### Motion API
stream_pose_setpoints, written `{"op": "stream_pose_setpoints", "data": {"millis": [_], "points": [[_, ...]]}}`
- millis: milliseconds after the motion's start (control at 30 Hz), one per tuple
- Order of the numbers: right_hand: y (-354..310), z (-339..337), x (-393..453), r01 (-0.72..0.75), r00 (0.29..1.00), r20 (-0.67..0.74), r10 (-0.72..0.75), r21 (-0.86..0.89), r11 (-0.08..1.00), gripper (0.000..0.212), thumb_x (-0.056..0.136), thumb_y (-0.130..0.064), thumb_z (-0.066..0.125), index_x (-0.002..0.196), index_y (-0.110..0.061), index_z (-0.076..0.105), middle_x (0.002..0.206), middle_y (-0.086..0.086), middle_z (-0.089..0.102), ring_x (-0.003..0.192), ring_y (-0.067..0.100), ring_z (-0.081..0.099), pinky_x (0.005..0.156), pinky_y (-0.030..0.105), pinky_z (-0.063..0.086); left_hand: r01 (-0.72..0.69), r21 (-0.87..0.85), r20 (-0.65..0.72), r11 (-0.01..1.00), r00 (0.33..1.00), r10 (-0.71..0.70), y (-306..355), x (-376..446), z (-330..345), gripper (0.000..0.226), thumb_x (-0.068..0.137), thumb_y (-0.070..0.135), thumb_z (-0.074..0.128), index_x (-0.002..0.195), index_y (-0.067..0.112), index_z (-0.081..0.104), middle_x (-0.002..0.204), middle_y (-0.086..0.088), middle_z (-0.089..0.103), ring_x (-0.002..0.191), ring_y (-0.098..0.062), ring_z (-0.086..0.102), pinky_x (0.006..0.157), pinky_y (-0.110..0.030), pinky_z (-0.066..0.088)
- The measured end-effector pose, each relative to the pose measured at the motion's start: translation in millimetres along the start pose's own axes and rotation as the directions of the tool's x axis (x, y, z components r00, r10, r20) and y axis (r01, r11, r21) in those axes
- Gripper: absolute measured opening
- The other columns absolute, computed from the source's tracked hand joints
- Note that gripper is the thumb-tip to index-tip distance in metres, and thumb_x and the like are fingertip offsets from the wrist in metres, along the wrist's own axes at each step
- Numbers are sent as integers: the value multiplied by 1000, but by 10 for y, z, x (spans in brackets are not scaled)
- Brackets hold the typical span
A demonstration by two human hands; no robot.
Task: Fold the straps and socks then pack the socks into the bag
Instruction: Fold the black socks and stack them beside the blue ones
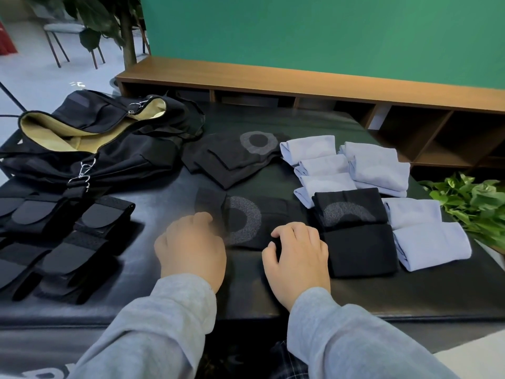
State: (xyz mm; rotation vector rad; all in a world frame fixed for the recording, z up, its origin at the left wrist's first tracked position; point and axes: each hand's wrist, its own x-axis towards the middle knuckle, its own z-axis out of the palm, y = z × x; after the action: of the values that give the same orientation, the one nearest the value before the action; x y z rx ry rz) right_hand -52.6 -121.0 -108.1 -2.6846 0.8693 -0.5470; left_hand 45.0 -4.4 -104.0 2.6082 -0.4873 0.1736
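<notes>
Both hands, left hand (191,242) and right hand (297,250), are pressing with curled fingers on the black sock (246,220) lying on the counter (259,291) before the open bag (90,138); judging it light, limp, best pinched at its edges.

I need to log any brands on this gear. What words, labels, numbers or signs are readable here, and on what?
No readable text anywhere in the head view.
Black socks: a grey ring pattern only, no letters.
Black bag: no legible label.
Folded straps: plain black patches, no print.
Bottom left edge: part of a white mark, cut off and too blurred to read.
</notes>
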Motion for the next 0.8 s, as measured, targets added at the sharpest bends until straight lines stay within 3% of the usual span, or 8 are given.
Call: {"op": "stream_pose_setpoints", "data": {"millis": [167,333,500,600,700,800], "points": [[-45,18,-4,0,1000,-8,1,32,999,29,81,-38,39,96,-26,60,102,-12,53,100,16,43,84,29,29,-72,-14,13,997,997,73,-11,-14,-41,30,92,14,38,116,31,46,121,9,43,109,-14,37,92,-29,19],[-37,-84,-8,61,993,93,-70,95,994,18,91,-34,43,93,-25,58,98,-14,51,96,9,42,82,24,36,-66,-60,5,996,998,66,-10,-11,-27,28,95,17,39,119,26,51,125,7,42,109,-16,39,90,-27,22],[-37,-50,-24,72,997,1,-73,145,987,21,88,-32,39,88,-24,59,89,-14,56,88,12,45,77,26,39,-85,-53,-17,995,996,84,-14,-15,7,31,95,20,42,125,24,52,135,6,39,116,-17,38,94,-30,25],[-20,32,-13,43,991,-129,-32,85,995,24,83,-34,38,90,-25,59,92,-12,56,90,16,45,77,27,31,-114,-33,-4,993,993,114,-28,-11,14,35,95,18,41,128,27,50,138,11,37,118,-14,35,96,-28,21],[10,65,-2,15,998,-61,-12,41,999,19,87,-32,44,101,-25,57,105,-12,52,105,13,41,86,26,23,-154,-13,46,988,987,154,-32,-3,4,38,96,21,37,130,34,45,140,18,33,122,-10,32,98,-26,19],[12,58,3,26,996,-91,-24,24,999,23,86,-32,44,102,-27,59,108,-14,54,110,11,45,91,25,18,-166,4,70,986,984,166,-18,2,-20,39,97,21,34,132,37,43,142,21,30,123,-8,30,98,-25,18]]}}
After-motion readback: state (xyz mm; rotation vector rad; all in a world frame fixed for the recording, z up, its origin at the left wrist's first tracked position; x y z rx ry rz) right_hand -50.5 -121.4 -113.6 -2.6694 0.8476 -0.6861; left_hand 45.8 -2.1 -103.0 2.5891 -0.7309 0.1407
